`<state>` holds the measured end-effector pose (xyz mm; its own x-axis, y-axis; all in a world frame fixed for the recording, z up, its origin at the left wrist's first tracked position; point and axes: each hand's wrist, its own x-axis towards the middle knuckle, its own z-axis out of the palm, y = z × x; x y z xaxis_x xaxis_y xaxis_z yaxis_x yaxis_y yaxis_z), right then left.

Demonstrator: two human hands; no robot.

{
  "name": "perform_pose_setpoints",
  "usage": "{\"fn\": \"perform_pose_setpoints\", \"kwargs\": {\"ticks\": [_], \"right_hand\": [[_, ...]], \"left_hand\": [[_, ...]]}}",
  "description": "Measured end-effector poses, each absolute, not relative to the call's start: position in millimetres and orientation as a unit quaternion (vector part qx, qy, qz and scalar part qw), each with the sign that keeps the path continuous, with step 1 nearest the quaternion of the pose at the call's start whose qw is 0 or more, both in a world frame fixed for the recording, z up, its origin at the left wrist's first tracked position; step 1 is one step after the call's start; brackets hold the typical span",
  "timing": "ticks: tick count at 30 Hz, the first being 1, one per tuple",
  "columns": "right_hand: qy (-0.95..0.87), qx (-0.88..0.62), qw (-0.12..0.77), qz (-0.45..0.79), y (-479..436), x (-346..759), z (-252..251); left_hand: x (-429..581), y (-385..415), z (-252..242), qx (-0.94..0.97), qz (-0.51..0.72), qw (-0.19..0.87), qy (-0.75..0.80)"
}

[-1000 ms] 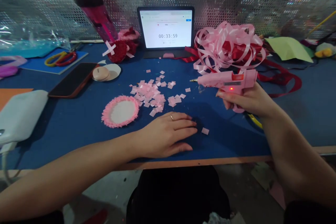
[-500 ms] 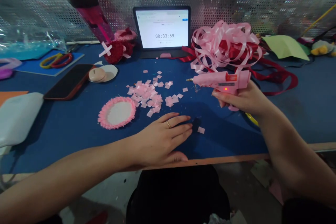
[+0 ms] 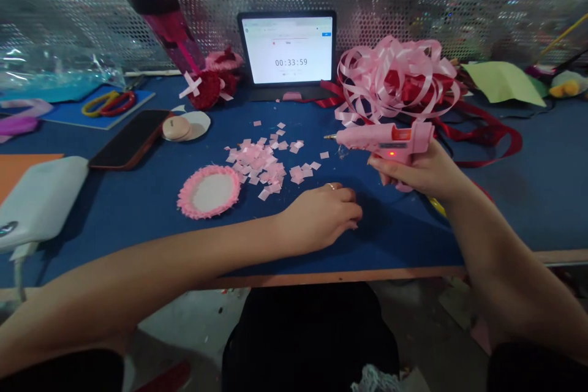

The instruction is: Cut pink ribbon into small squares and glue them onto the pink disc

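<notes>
My right hand (image 3: 425, 171) grips a pink hot glue gun (image 3: 386, 138), its metal nozzle pointing left and a red light glowing on its side. My left hand (image 3: 324, 217) rests low over the blue table, fingers curled down and inward; their tips are hidden, and I cannot make out what is in them. Just beyond it lies a loose pile of small pink ribbon squares (image 3: 260, 162). To the left of the pile sits a round white disc (image 3: 212, 192) with a ruffled pink ribbon edge (image 3: 187, 202).
A tablet (image 3: 289, 49) showing a timer stands at the back. Beside it is a heap of pink and red ribbon (image 3: 395, 79). Scissors (image 3: 109, 104), a phone (image 3: 131, 139) and a white power bank (image 3: 46, 196) lie on the left. The table's front edge (image 3: 331, 277) runs close below my left hand.
My left hand has moved right and curled its fingers where a lone ribbon square lay; that square is now out of sight. My right hand still holds the glue gun in nearly the same place.
</notes>
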<state>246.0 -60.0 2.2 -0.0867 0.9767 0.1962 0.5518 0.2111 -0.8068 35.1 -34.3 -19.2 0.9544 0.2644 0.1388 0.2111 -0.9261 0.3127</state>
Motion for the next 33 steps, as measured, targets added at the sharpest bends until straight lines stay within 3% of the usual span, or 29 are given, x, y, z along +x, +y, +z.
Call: {"fn": "perform_pose_setpoints", "kwargs": {"ticks": [10, 18, 21, 28, 33], "right_hand": [[-0.678, -0.552, 0.397, 0.28, -62, 247, 6], [-0.673, -0.537, 0.409, 0.304, -63, 245, 8], [-0.657, -0.528, 0.405, 0.353, -66, 245, 8], [-0.697, -0.518, 0.337, 0.363, -67, 248, 5], [-0.724, -0.501, 0.284, 0.38, -68, 244, 5]], "left_hand": [[53, -34, -15, 0.979, 0.003, 0.142, 0.146], [12, -32, -12, 0.913, 0.161, 0.209, 0.312], [-7, -26, -18, 0.88, 0.16, 0.2, 0.399], [-26, -27, -30, 0.929, 0.166, -0.035, 0.329], [-42, -34, -30, 0.94, 0.23, -0.091, 0.237]]}}
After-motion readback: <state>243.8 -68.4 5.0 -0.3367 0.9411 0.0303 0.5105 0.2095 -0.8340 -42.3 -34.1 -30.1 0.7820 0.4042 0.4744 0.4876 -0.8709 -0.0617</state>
